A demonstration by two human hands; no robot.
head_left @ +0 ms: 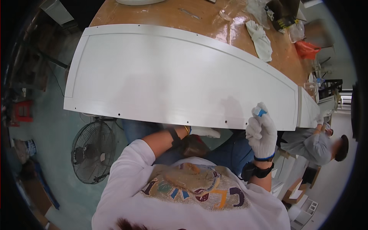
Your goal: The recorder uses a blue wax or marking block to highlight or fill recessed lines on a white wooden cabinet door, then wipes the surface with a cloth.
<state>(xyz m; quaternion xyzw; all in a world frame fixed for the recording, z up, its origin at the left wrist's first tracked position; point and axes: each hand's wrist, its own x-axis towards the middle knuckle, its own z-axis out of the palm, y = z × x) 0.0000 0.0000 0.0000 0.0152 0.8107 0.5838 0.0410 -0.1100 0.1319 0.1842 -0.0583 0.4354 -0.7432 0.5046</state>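
My fingers (264, 115) on the right hand (262, 134), in a white knit glove, are curled together and clamped on a small blue-and-white object (260, 112), too small to tell what kind; it sticks up out of the fist at the right of centre in the frame, just at the near edge of the long white panel (172, 80). A dark band sits on that wrist below the blue cuff of the glove. My left hand (205, 132), also gloved in white, reaches under the panel's near edge at the lower centre of the frame; most of it is hidden by the panel, so I cannot tell whether its fingers are apart or closed, nor what they touch. A yellow band and a dark strap circle that forearm.

The panel lies flat across the wooden table (161, 17), running from the upper left of the frame to the right edge, with a raised border line and small dark holes along its near edge. On the table beyond it, in the upper right, lie a crumpled white cloth (260, 40) and some clear plastic wrapping (251, 9). A black floor fan (93, 151) stands on the floor in the lower left. At the right edge of the frame another person in a grey top (316, 143) is bent over near the panel's far end.
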